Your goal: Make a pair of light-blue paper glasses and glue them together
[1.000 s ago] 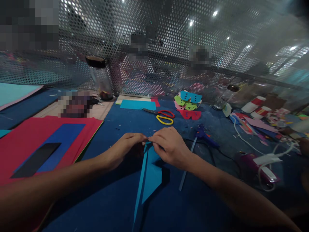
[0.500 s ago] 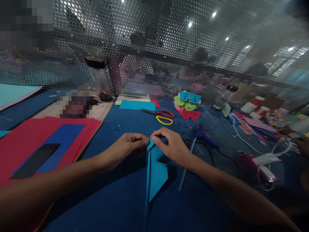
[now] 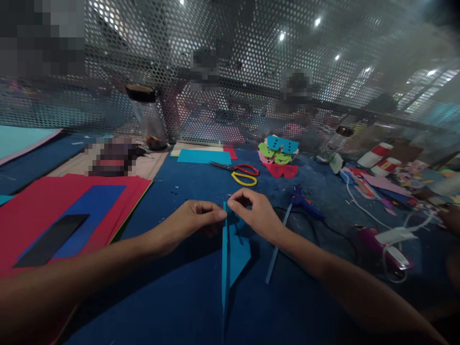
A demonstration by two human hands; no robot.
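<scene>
Pinching together, both hands' fingers [image 3: 219, 214] seemingly clamp the folded blue paper's [image 3: 235, 251] top tip.

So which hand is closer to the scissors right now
Right. The right hand sits just below the scissors, pinching the top of the folded blue paper. The left hand pinches the same tip from farther left.
</scene>
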